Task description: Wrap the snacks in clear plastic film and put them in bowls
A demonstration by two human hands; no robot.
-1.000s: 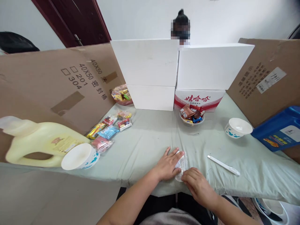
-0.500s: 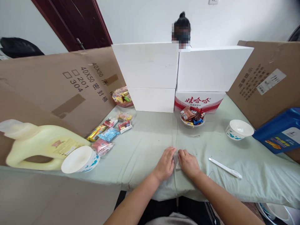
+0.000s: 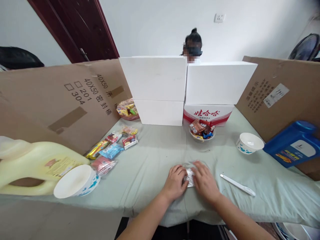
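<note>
A small, clear, crinkled plastic bag (image 3: 190,177) lies on the green cloth between my hands. My left hand (image 3: 175,181) holds its left side, fingers curled and thumb against the edge. My right hand (image 3: 205,181) rests over the right side with its fingers stretched out and slightly blurred. Part of the plastic is hidden under both hands. To the right lies a white pen-like cutter (image 3: 237,185). Beyond my hands, a bowl (image 3: 203,139) is heaped with wrapped snacks (image 3: 203,128).
Several wrapped snacks (image 3: 111,150) lie at left, near a white bowl (image 3: 75,181) and a yellow jug (image 3: 50,166). At right are another bowl (image 3: 250,142) and a blue bottle (image 3: 291,145). White boxes (image 3: 158,80) stand at the back; a person (image 3: 193,43) is behind them.
My right hand has opened from a closed grip and spread flat over the plastic. More of the bag shows between my hands. The view has tilted up slightly.
</note>
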